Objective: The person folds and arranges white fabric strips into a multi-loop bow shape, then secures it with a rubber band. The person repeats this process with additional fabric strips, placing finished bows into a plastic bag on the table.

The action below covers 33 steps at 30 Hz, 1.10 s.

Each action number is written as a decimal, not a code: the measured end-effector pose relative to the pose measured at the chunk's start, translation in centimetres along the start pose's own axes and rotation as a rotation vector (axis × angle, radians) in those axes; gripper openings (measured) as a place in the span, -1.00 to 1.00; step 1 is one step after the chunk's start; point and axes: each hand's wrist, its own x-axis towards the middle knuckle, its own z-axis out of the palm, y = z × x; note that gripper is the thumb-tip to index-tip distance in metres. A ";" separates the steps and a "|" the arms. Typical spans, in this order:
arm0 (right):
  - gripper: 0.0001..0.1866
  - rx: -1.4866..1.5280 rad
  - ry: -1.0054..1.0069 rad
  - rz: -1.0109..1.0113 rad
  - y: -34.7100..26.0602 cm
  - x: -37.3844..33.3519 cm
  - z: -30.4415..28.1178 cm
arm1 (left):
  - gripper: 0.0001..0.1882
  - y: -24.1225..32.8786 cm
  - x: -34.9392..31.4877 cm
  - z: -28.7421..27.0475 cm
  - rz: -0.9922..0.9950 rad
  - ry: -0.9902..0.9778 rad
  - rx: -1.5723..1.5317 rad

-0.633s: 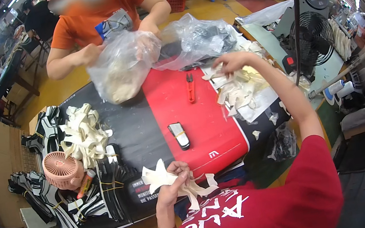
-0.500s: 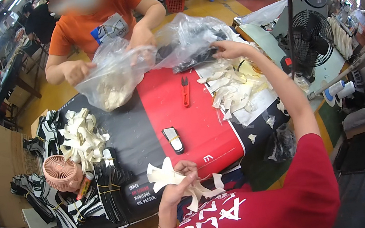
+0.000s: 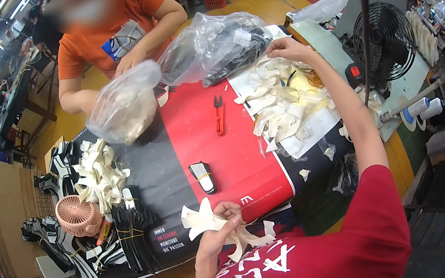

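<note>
My left hand, near the table's front edge, is closed around a bunch of cream fabric pieces whose ends fan out past the fingers. My right hand reaches to the far right side; its fingers are loosely bent and I see nothing in them. Just left of those fingers lies a clear plastic bag with dark pieces in it. Below the right hand spreads a loose pile of cream fabric pieces on white sheets. A banded bundle of black-and-white pieces lies at mid-table.
Red thread snips lie on the red-and-black table cover. At the left are a pink fan, cream strips and banded black bundles. Opposite, a person in orange handles a filled plastic bag. A black fan stands right.
My right hand has come off the edge of the dark-filled bag, shifting slightly up and right. The co-worker's filled bag has moved left and its top has gathered. My left hand keeps its hold.
</note>
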 end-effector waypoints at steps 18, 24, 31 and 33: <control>-0.66 -0.376 -0.128 -0.442 -3.0 -4.9 8.8 | -0.77 -0.7 0.6 1.1 0.018 0.018 0.004; -0.40 -0.233 0.088 -0.325 -6.1 -7.6 5.4 | -0.59 -0.2 1.7 -0.1 0.186 -0.075 -0.470; -0.52 -0.271 0.090 -0.305 -7.9 -12.7 4.8 | -0.34 1.6 3.1 -0.5 0.258 -0.192 -0.598; -0.56 -0.259 0.086 -0.260 -7.9 -14.0 5.6 | -0.36 2.5 2.7 -0.2 0.311 -0.221 -0.427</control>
